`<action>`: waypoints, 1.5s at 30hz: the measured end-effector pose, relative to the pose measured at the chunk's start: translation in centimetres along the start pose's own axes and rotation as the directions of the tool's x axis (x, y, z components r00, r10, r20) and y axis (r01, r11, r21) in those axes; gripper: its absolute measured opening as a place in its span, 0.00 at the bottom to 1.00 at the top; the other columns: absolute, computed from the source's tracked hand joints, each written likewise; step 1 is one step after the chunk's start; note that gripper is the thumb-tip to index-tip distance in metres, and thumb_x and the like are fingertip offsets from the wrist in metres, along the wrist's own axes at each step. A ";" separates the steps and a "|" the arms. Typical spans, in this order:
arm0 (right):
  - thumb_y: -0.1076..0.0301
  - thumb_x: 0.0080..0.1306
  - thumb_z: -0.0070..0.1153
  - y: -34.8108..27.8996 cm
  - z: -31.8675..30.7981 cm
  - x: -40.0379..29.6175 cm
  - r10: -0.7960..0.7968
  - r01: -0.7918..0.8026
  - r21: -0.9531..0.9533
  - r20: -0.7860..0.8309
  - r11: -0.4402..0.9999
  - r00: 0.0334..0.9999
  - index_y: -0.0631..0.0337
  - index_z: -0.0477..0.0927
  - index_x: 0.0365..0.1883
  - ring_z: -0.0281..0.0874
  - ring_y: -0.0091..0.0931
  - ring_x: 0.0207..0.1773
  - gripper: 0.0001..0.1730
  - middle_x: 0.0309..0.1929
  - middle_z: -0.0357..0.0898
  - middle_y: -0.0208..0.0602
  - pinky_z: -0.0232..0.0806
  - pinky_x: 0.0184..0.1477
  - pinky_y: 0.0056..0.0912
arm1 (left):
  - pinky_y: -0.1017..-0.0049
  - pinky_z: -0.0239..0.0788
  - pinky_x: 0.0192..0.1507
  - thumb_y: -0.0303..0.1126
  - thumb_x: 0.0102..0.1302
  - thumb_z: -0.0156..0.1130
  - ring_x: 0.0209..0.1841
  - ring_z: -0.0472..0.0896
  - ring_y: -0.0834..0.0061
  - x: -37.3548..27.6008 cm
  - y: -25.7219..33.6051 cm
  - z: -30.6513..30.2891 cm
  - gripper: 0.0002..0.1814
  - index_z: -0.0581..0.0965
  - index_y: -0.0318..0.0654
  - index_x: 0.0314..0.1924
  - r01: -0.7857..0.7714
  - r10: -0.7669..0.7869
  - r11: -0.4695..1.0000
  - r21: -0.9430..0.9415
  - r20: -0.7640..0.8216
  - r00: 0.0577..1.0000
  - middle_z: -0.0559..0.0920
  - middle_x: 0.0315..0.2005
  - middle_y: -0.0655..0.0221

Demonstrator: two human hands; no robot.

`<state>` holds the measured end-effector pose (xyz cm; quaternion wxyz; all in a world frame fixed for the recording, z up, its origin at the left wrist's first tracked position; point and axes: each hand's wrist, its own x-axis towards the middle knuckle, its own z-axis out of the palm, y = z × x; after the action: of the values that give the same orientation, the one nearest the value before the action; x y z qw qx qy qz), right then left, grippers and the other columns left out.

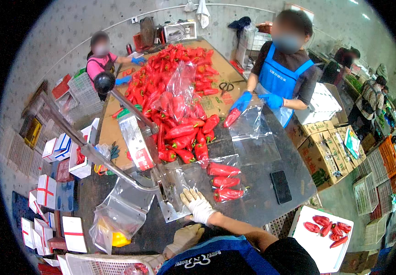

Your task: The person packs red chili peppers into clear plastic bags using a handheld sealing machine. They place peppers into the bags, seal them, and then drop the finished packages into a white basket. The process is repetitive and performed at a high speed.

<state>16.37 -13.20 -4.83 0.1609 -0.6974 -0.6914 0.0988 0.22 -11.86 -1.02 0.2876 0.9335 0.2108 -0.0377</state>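
My right hand (pixel 198 207), in a white glove with pale fingertips, lies palm down at the front metal plate of a lever-operated bag sealer (pixel 136 144). The sealer's long lever ends in a black ball knob (pixel 104 82). To the right of the fingers is a clear plastic bag holding several red peppers (pixel 223 178); its left side runs towards the sealer. My left hand (pixel 188 236), in a beige glove, is low by my apron, above a white plastic basket (pixel 110 264); its fingers are partly hidden. A loose heap of red peppers (pixel 184 132) lies beyond the sealer.
Across the table, a co-worker's gloved hand (pixel 241 103) holds a pepper beside a clear bag (pixel 256 137). Another person reaches to the pile at far left. A phone (pixel 281 187), scissors (pixel 226 87) and clear plastic sheeting (pixel 124 206) lie on the table. A foam box (pixel 316 240) holds peppers.
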 end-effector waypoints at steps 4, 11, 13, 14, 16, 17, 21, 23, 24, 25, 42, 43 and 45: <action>0.52 0.50 0.68 0.2 -0.2 -0.1 -0.013 0.013 0.017 -0.014 1.000 1.000 0.62 0.58 0.70 0.54 0.49 0.73 0.53 0.72 0.55 0.54 0.49 0.72 0.54 | 0.56 0.75 0.37 0.48 0.70 0.50 0.36 0.84 0.55 0.1 0.4 0.0 0.18 0.78 0.43 0.44 -0.012 0.012 1.000 0.026 0.019 1.000 0.84 0.33 0.55; 0.56 0.50 0.69 0.2 -1.1 0.2 -0.038 0.037 0.048 0.018 0.998 0.999 0.62 0.62 0.68 0.59 0.49 0.70 0.49 0.69 0.59 0.53 0.55 0.70 0.47 | 0.56 0.75 0.37 0.48 0.70 0.50 0.36 0.84 0.55 0.0 0.4 0.6 0.18 0.79 0.43 0.45 -0.017 0.017 1.000 0.020 0.004 1.000 0.84 0.34 0.56; 0.58 0.49 0.69 0.5 -1.6 0.3 -0.051 0.048 0.069 0.045 0.997 0.998 0.61 0.63 0.67 0.60 0.48 0.70 0.48 0.69 0.60 0.52 0.56 0.70 0.45 | 0.56 0.75 0.37 0.48 0.70 0.51 0.36 0.84 0.55 0.0 0.3 0.8 0.18 0.79 0.43 0.45 -0.015 0.015 1.000 0.020 0.002 1.000 0.84 0.34 0.56; 0.61 0.49 0.69 0.6 -1.9 0.4 -0.051 0.045 0.087 0.069 0.995 0.996 0.61 0.64 0.67 0.61 0.47 0.69 0.47 0.69 0.61 0.51 0.57 0.70 0.44 | 0.56 0.75 0.37 0.48 0.70 0.51 0.36 0.84 0.55 -0.1 0.2 0.8 0.18 0.79 0.43 0.45 -0.012 0.012 1.000 0.024 0.002 1.000 0.84 0.34 0.56; 0.64 0.49 0.68 1.0 -2.4 0.7 -0.061 0.050 0.094 0.116 0.994 0.991 0.60 0.65 0.67 0.61 0.46 0.69 0.45 0.68 0.62 0.50 0.58 0.69 0.43 | 0.56 0.75 0.37 0.48 0.70 0.51 0.36 0.84 0.55 -0.1 0.1 0.9 0.18 0.79 0.43 0.46 -0.006 0.006 1.000 0.026 0.000 1.000 0.84 0.34 0.56; 0.65 0.49 0.67 1.3 -2.4 0.9 -0.069 0.057 0.083 0.138 0.995 0.988 0.59 0.66 0.67 0.62 0.46 0.69 0.45 0.68 0.62 0.49 0.58 0.69 0.42 | 0.57 0.75 0.37 0.47 0.70 0.51 0.36 0.84 0.55 -0.2 0.0 1.0 0.18 0.79 0.43 0.46 -0.006 0.006 1.000 0.028 -0.002 1.000 0.85 0.34 0.56; 0.70 0.48 0.66 1.3 -3.1 0.9 -0.034 0.004 0.149 0.202 0.989 0.979 0.57 0.67 0.66 0.64 0.44 0.68 0.43 0.68 0.64 0.47 0.61 0.68 0.41 | 0.57 0.75 0.37 0.47 0.70 0.51 0.36 0.84 0.55 -0.2 -0.2 1.5 0.18 0.79 0.43 0.47 -0.005 0.006 0.999 0.034 -0.008 1.000 0.85 0.34 0.56; 0.70 0.50 0.63 1.5 -2.4 0.7 -0.032 0.011 0.130 0.163 0.991 0.986 0.56 0.78 0.53 0.73 0.45 0.59 0.28 0.58 0.73 0.47 0.67 0.60 0.41 | 0.57 0.76 0.37 0.47 0.70 0.51 0.36 0.84 0.54 0.0 -0.4 1.5 0.18 0.79 0.44 0.47 -0.001 0.001 1.000 0.020 -0.022 1.000 0.85 0.34 0.57; 0.70 0.51 0.62 1.2 -3.4 0.8 -0.023 -0.002 0.114 0.214 0.994 0.977 0.55 0.80 0.49 0.75 0.44 0.56 0.23 0.55 0.76 0.46 0.68 0.58 0.41 | 0.57 0.76 0.37 0.47 0.70 0.52 0.36 0.84 0.54 -0.1 -0.5 1.4 0.18 0.80 0.44 0.48 0.004 -0.004 1.000 0.001 -0.030 1.000 0.85 0.35 0.57; 0.70 0.53 0.62 1.1 -4.0 0.7 -0.012 -0.014 0.097 0.264 0.995 0.964 0.54 0.82 0.45 0.77 0.43 0.54 0.19 0.51 0.79 0.44 0.70 0.56 0.41 | 0.57 0.76 0.37 0.47 0.70 0.52 0.36 0.84 0.54 -0.2 -0.5 1.3 0.18 0.80 0.44 0.48 0.009 -0.009 1.000 -0.017 -0.037 0.999 0.85 0.35 0.58; 0.66 0.68 0.58 1.0 -16.9 -4.1 0.337 0.172 0.978 -0.123 -0.120 0.934 0.62 0.76 0.41 0.80 0.24 0.35 0.09 0.39 0.83 0.40 0.72 0.38 0.25 | 0.66 0.65 0.60 0.22 0.58 0.67 0.63 0.71 0.64 4.3 2.1 -5.2 0.41 0.59 0.37 0.70 -0.318 -0.248 0.599 -0.735 -0.547 0.799 0.70 0.64 0.55; 0.67 0.67 0.59 1.0 -16.5 -4.4 0.300 0.148 0.978 -0.097 -0.150 0.949 0.63 0.75 0.41 0.80 0.25 0.36 0.10 0.38 0.83 0.41 0.73 0.38 0.27 | 0.64 0.59 0.65 0.23 0.59 0.67 0.65 0.69 0.62 3.7 3.8 -6.6 0.40 0.61 0.36 0.70 -0.326 -0.246 0.574 -0.752 -0.537 0.807 0.70 0.64 0.54; 0.70 0.72 0.51 0.6 -15.8 -4.7 0.232 0.120 0.972 -0.071 -0.203 0.970 0.63 0.76 0.43 0.79 0.24 0.39 0.07 0.42 0.82 0.38 0.73 0.45 0.26 | 0.63 0.55 0.68 0.26 0.61 0.65 0.66 0.69 0.60 3.3 4.3 -7.2 0.31 0.67 0.36 0.64 -0.371 -0.153 0.535 -0.759 -0.519 0.841 0.69 0.65 0.52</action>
<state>22.46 -19.29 9.20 0.7139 -0.3510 -0.3032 0.5246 4.63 -9.85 6.61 0.6297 0.6636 0.2113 0.3441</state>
